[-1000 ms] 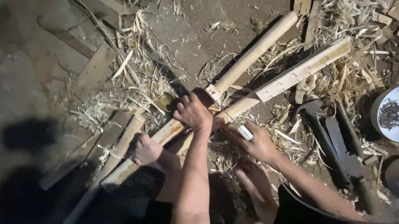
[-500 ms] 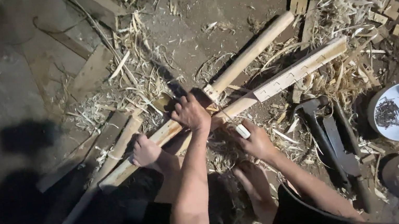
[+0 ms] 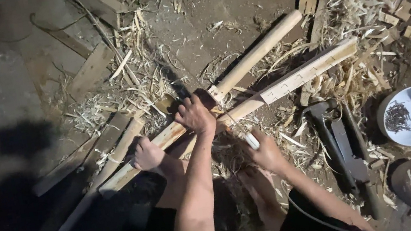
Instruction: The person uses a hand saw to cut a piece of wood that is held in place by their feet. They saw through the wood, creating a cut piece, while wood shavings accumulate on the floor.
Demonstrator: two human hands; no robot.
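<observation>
My left hand (image 3: 194, 114) clamped the squared wooden bar (image 3: 287, 82) on the floor; my right hand (image 3: 265, 151) gripped a white-handled tool (image 3: 248, 139). A slip could have nicked my bare foot (image 3: 147, 155).

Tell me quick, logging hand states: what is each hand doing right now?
Left hand: closed on the long wooden stick.
Right hand: closed on a small white-handled tool.

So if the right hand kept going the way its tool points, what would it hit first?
The right hand holds a white-handled tool angled up-left. Straight on, it would most likely meet the long wooden pole beside the left hand, though depth is unclear.
</observation>
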